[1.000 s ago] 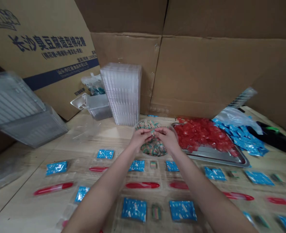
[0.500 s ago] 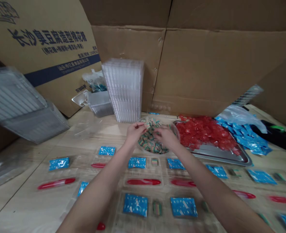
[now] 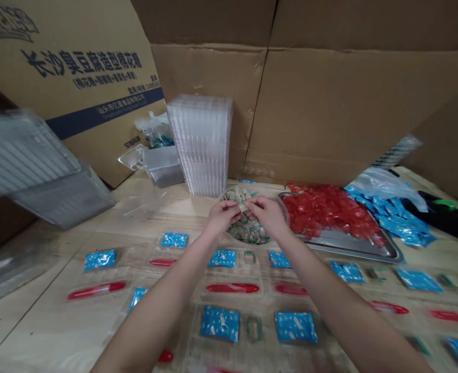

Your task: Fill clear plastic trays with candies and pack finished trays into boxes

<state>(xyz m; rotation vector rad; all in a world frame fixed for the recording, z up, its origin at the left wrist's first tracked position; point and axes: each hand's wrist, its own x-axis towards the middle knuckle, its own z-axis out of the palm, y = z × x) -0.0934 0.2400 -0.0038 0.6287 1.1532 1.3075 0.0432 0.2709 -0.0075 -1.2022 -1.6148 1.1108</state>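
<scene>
Over a round clear bowl (image 3: 286,208) full of small striped candy pieces (image 3: 251,233), my left hand (image 3: 221,215) and my right hand (image 3: 268,215) meet fingertip to fingertip. Between them, both pinch a small pale-and-green striped candy piece (image 3: 243,207). Nearer to me, clear plastic trays lie flat, holding blue packets (image 3: 220,323), slim red objects (image 3: 232,287) and striped candy pieces (image 3: 254,328). My forearms cover some of these trays.
Right of the bowl stands a metal tray (image 3: 349,249) heaped with red wrapped pieces (image 3: 326,210); beyond it lie blue packets (image 3: 400,217). Stacked clear trays (image 3: 201,147) rise behind, with more stacks (image 3: 27,155) at left. Cardboard (image 3: 310,114) walls the back.
Half a second ago my hands were apart, the right one down at the candy pieces. They have come together again on a candy piece, as they were a second ago.
</scene>
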